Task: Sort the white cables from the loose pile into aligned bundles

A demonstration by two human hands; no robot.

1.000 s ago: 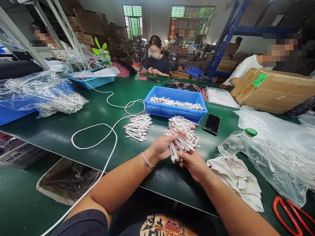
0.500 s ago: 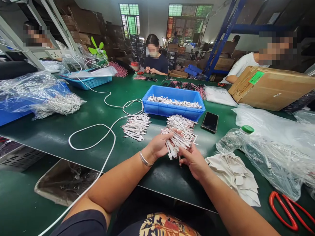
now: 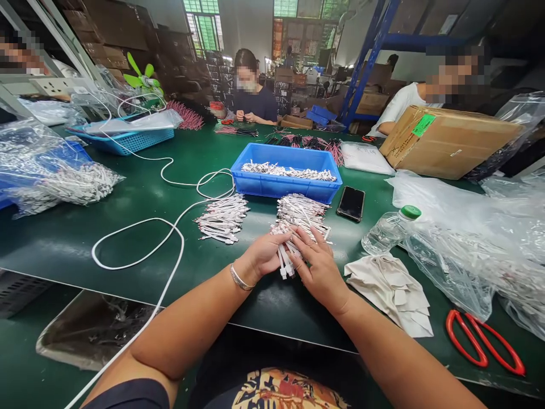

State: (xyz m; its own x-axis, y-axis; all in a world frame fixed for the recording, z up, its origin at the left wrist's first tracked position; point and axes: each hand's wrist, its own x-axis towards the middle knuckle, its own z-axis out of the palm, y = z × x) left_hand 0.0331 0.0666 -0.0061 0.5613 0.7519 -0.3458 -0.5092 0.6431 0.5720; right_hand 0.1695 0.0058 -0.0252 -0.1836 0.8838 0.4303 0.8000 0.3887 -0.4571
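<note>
My left hand (image 3: pixel 264 254) is wrapped round a bundle of short white cables (image 3: pixel 286 264) with small plug ends pointing toward me. Over the same bundle lies my right hand (image 3: pixel 322 270), its fingers bent across the top and closed against the cables; part of the bundle is hidden beneath. Just behind my hands is a pile of similar white cables (image 3: pixel 301 209), and a second pile (image 3: pixel 223 218) lies to the left. Beyond them stands a blue bin (image 3: pixel 284 186) with more white cables inside.
A phone (image 3: pixel 351 203), a bottle with a green cap (image 3: pixel 386 232), a cloth (image 3: pixel 394 289) and red-handled scissors (image 3: pixel 485 343) lie to the right. A long white cord (image 3: pixel 181 244) loops across the left. A cardboard box (image 3: pixel 451 142) stands behind; co-workers sit around the table.
My right hand has moved from beside the bundle's lower end to over its top. The loose cable end below its fingers no longer shows. The view has shifted slightly right.
</note>
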